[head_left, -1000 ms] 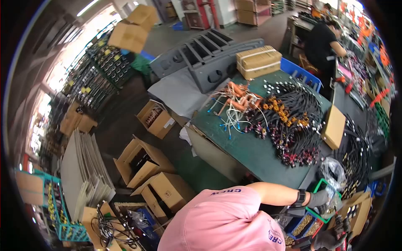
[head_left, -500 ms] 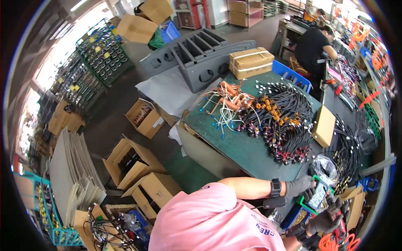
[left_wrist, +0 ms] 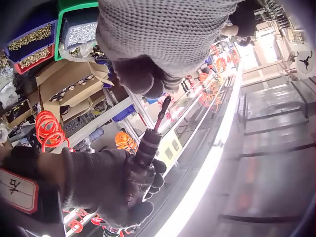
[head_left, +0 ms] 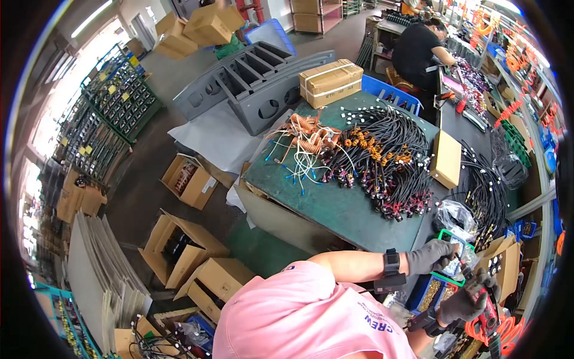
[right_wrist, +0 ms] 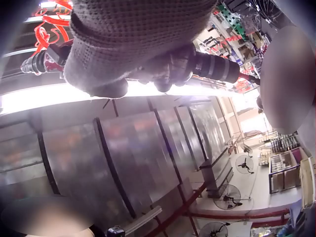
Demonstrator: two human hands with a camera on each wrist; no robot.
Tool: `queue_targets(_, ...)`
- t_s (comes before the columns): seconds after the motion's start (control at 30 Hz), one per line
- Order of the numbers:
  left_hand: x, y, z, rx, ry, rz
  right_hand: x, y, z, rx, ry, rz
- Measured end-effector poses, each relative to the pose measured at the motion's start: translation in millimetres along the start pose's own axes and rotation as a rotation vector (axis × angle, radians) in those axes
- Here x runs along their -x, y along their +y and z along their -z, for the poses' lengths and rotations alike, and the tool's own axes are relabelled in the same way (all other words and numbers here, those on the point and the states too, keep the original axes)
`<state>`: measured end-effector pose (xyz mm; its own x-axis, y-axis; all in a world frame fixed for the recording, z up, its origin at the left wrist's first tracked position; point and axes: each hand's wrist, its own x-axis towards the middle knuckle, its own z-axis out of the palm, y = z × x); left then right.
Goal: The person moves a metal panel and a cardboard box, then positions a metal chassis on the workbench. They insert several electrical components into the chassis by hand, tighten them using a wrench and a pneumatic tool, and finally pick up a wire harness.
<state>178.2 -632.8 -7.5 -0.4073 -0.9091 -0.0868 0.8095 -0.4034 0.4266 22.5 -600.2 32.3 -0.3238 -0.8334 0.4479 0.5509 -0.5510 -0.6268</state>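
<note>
The gloved right hand (head_left: 463,305) grips a red-and-black power screwdriver (head_left: 491,312), fingers wrapped round its body. The bit points up toward the left hand in the left wrist view, where the driver (left_wrist: 149,143) shows a dark tip. The gloved left hand (head_left: 427,257) is bent at the fingers beside the green-rimmed bin (head_left: 446,277), a short distance from the bit. Whether something small sits between its fingertips is hidden. In the right wrist view the right hand (right_wrist: 133,44) curls round the driver (right_wrist: 217,67).
Blue bin (left_wrist: 29,42) of brass-coloured pieces beside the green-rimmed bin. An open carton (head_left: 508,263) and orange coiled hose (head_left: 508,335) lie on the right. Black cables (head_left: 388,137) and a taped box (head_left: 330,84) lie on the green table (head_left: 341,221). Another person (head_left: 415,54) sits beyond.
The right hand has risen from low beside the bins, bringing the driver up near the left hand. The left hand has drawn back from over the green-rimmed bin. The head view has shifted.
</note>
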Motion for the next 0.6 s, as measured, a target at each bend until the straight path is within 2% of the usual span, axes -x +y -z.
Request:
queue_targets(0.07,-2.1,-4.6,-3.2,-0.004,0.040,0.017,2.4,0.3,-4.8,0.131,0.003,0.092)
queue_targets(0.2,0.5,-5.5,-12.0,0.045,0.036,0.050,9.6,-9.7,-54.5,0.088,0.143,0.045)
queue_targets(0.3,1.5,-7.0,-13.3,0.053,0.032,0.063,9.6,-7.0,-36.0,0.074,0.217,0.092)
queue_targets(0.37,3.1,-8.1,-13.7,0.067,0.003,0.076,9.3,-10.3,-35.5,0.107,0.187,0.112)
queue_targets(0.43,8.1,-5.0,-17.1,0.072,-0.048,0.039,8.8,-15.0,-58.3,0.102,0.111,0.102)
queue_targets(0.6,9.5,-4.5,-16.6,0.085,-0.101,0.023,7.9,-15.9,-57.3,0.113,0.174,0.109)
